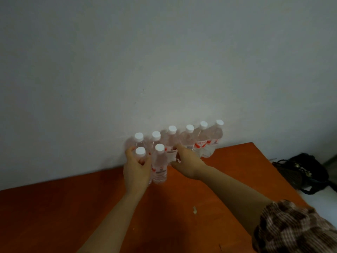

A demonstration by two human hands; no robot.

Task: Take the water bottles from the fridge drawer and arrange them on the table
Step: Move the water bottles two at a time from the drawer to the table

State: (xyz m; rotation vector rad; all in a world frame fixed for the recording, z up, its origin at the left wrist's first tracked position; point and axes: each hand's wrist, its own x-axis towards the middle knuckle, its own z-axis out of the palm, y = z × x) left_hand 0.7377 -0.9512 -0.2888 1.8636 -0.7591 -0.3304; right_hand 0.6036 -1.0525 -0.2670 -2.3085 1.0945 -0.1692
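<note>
Several clear water bottles with white caps and red labels stand upright on the orange-brown table [182, 207], a back row [201, 141] lined along the wall and two in front. My left hand [135, 172] wraps the front left bottle [140, 152]. The second front bottle [159, 165] stands right beside it, free. My right hand [185, 162] rests with curled fingers against a back-row bottle [170, 143]; how firmly it grips is unclear.
A grey-white wall [164, 61] rises directly behind the bottles. A dark bag [302, 172] lies past the table's right edge. A small pale scrap [195, 209] sits on the table near my right forearm.
</note>
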